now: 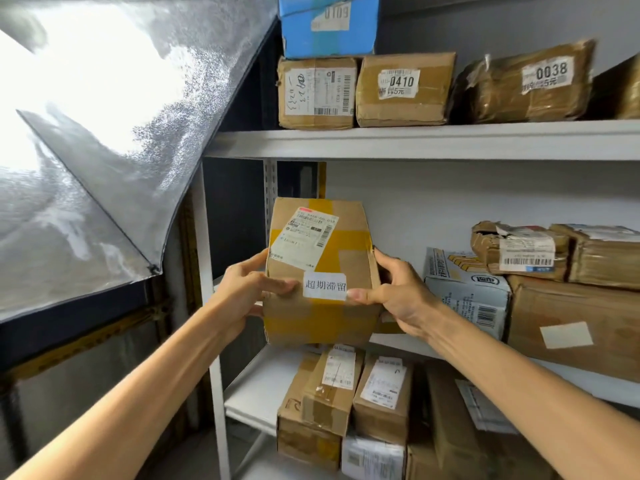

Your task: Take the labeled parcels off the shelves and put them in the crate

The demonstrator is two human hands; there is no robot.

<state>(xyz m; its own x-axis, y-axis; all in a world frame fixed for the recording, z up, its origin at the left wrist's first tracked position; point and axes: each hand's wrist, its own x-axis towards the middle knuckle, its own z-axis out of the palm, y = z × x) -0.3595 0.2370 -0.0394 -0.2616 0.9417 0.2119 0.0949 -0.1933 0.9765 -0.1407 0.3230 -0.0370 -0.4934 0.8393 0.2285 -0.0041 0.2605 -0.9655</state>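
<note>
A brown cardboard parcel [325, 313] with yellow tape, a shipping label and a small white sticker with black characters is held in the air in front of the middle shelf [398, 342]. My left hand [249, 289] grips its left side, thumb on the front face. On the parcel's right side, my right hand [398, 296] holds it with the thumb pressing the white sticker. No crate is in view.
White metal shelves [415, 140] hold more parcels: a blue box [329, 26] and brown boxes marked 0410 [401, 88] and 0038 [530, 81] on top, several boxes at the right of the middle shelf and below. A frosted window [104, 133] fills the left.
</note>
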